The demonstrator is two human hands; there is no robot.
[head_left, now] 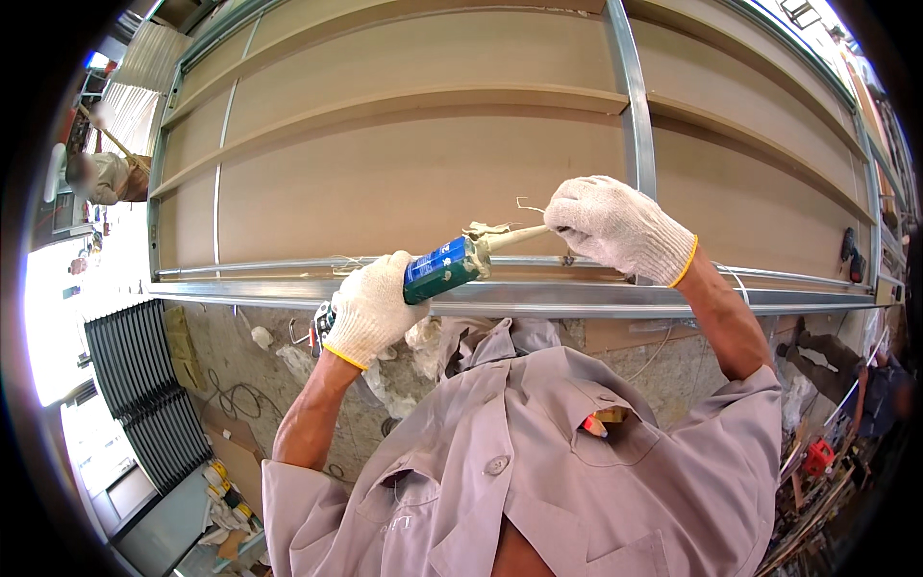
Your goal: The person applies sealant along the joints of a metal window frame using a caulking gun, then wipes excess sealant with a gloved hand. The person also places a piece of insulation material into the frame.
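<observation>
In a white knit glove, my left hand (pixel 372 304) is wrapped round a blue and green sealant cartridge (pixel 442 271). Beige sealant is smeared over the cartridge's front end and clumped at the base of its long tapered nozzle (pixel 514 238). My right hand (pixel 615 226), gloved the same way, has its fingers closed at the nozzle's tip and hides it. A thin curled strand sticks out beside those fingers; whether they pinch anything else I cannot tell. Both hands are above the near rail of a large metal-framed panel (pixel 385 183).
Metal uprights (pixel 630 96) and beige ribs (pixel 404 101) cross the panel. A drill (pixel 851 255) lies at its right end. Dark slatted parts (pixel 144 375) stand at lower left, with cables on the floor. One person (pixel 111 178) is at far left, another (pixel 880 394) at far right.
</observation>
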